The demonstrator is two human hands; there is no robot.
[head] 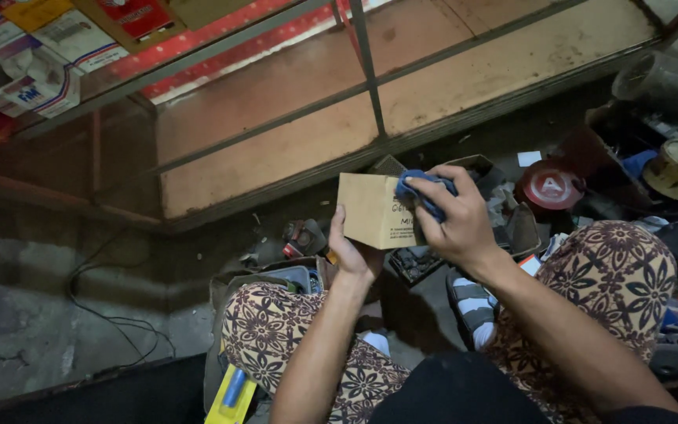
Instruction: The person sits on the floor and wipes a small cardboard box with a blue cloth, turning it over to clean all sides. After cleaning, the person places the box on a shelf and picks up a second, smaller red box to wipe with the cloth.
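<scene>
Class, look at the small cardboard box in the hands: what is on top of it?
A blue cloth lies on the cardboard box, pressed by the right hand; the left hand supports the box from below. What the box contains is hidden.

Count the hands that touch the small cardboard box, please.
2. The left hand holds the cardboard box from below; the right hand presses a blue cloth on its top right corner.
</scene>
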